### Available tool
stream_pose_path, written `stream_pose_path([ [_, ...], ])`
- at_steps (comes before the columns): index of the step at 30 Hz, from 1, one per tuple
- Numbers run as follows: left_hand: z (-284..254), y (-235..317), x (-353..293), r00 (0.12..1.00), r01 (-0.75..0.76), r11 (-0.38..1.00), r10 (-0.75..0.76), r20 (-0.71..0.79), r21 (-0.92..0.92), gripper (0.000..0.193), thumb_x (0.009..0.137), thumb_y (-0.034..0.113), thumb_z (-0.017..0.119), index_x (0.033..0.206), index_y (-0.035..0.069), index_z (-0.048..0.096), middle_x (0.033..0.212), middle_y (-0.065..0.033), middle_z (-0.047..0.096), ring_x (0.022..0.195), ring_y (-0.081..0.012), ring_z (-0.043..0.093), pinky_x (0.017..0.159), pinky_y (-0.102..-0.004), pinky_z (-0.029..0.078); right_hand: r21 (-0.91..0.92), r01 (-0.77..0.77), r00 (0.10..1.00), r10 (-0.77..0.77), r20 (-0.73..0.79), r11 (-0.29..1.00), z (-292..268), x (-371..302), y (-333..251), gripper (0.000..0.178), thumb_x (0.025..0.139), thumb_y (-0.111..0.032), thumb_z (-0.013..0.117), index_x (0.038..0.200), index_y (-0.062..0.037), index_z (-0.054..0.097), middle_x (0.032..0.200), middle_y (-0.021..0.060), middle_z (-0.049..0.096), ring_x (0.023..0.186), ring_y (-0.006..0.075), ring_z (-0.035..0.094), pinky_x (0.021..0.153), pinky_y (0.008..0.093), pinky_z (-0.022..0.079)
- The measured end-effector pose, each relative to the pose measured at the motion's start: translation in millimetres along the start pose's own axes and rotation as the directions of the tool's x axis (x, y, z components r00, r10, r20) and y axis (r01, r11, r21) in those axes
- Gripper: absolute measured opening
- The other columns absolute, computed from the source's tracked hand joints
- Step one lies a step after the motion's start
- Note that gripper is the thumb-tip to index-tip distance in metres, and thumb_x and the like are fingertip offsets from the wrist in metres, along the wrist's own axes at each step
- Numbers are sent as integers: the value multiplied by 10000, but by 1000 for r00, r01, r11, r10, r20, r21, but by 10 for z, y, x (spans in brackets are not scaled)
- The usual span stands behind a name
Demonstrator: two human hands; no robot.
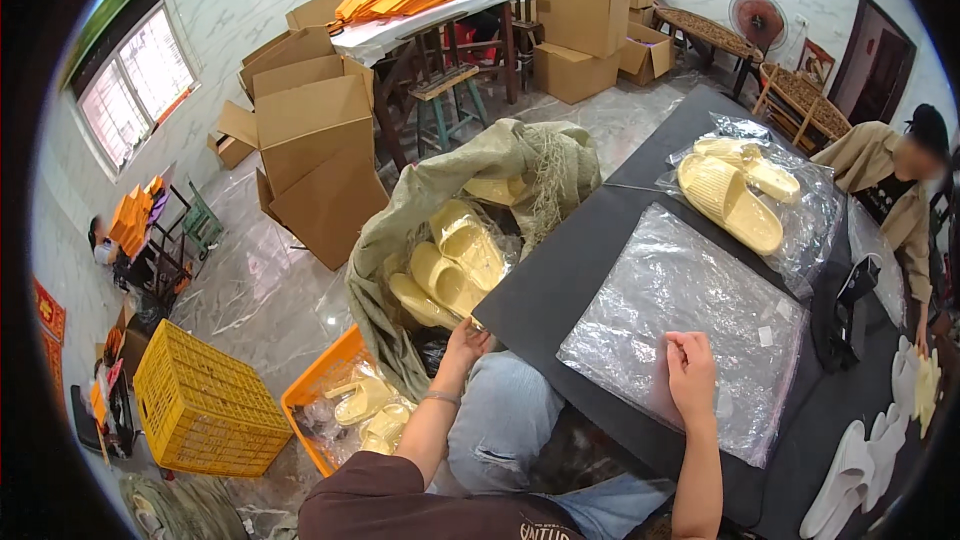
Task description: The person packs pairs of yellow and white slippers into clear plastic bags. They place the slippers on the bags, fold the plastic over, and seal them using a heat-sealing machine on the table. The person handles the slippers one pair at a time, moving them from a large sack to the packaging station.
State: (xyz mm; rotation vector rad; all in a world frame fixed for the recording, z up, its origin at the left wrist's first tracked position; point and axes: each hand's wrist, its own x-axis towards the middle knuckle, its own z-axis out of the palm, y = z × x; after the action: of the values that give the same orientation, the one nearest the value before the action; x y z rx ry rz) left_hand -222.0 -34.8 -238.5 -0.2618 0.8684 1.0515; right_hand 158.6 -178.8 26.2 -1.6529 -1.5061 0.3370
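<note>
My left hand (pixel 466 348) is at the table's near-left edge, beside an open green woven sack (pixel 375 285). Its fingers are loosely bent and apart, and I see nothing held in them. Inside the sack lie pale yellow slippers (pixel 447 280) in clear plastic. My right hand (pixel 692 377) rests over a flat stack of clear plastic bags (pixel 640 310) on the dark table. Its fingers are curled in with the thumb against them; whatever they may pinch is hidden. Beyond the stack sit more pale yellow slippers (pixel 728 200) on clear bags.
An orange crate (pixel 300 402) with bagged slippers stands by my left leg, near a yellow crate (pixel 205 400). White slippers (pixel 850 470) lie at the table's right, where a co-worker (pixel 890 180) reaches in. Cardboard boxes (pixel 315 140) stand beyond the sack.
</note>
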Motion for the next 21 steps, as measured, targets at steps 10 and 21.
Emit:
stream_pose_path([
  [10, 456, -130, -326, 997, -25, 998, 21, -71, -58, 471, 838, 383, 665, 1120, 37, 516, 1106, -138, 566, 1041, -289, 538, 918, -432, 470, -18, -10, 1000, 10, -16, 1000, -42, -17, 38, 114, 860, -41, 573, 956, -47, 634, 878, 77, 548, 634, 167, 534, 592, 298, 440],
  [21, 535, 33, -451, 903, -378, 923, 385, 188, -77, 349, 853, 254, 634, 1130, 58, 553, 1086, -113, 621, 980, -257, 587, 852, -432, 482, -11, -2, 1000, 2, -13, 1000, -25, -6, 5, 116, 855, -42, 571, 950, -51, 636, 870, 73, 547, 631, 173, 526, 596, 304, 430],
])
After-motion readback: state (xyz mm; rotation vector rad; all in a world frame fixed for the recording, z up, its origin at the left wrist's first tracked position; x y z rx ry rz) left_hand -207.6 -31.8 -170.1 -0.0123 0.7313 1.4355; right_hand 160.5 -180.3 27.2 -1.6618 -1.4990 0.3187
